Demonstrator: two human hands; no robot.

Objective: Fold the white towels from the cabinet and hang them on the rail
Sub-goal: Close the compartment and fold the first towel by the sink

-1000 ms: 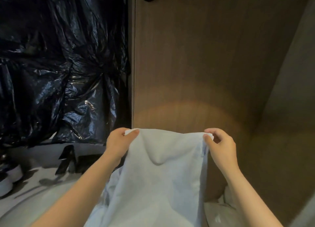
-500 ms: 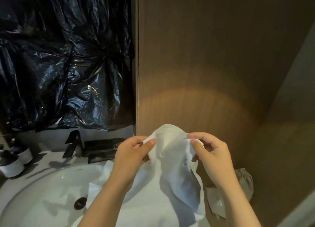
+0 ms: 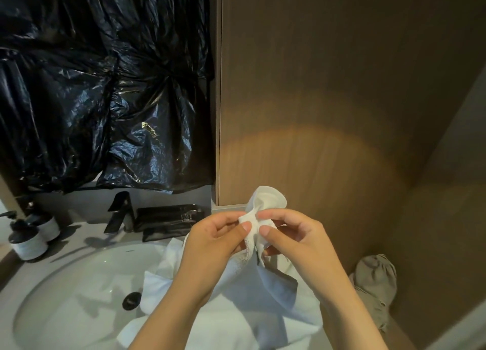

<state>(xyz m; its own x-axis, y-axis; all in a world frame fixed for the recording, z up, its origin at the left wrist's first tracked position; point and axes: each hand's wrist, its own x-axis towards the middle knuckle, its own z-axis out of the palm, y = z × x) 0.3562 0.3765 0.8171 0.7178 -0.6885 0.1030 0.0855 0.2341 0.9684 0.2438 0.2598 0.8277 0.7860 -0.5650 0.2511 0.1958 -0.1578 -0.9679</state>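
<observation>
White towel (image 3: 263, 294) pinched by our left hand (image 3: 210, 247) and right hand (image 3: 297, 244), slack hanging below the fingertips — mid-fold, we judge — next, align edges.

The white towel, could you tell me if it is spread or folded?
Folded over loosely: left hand and right hand pinch corners of the towel together above the sink.

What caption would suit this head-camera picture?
Left hand and right hand pinch a bunched white towel that drapes over the sink.
</observation>
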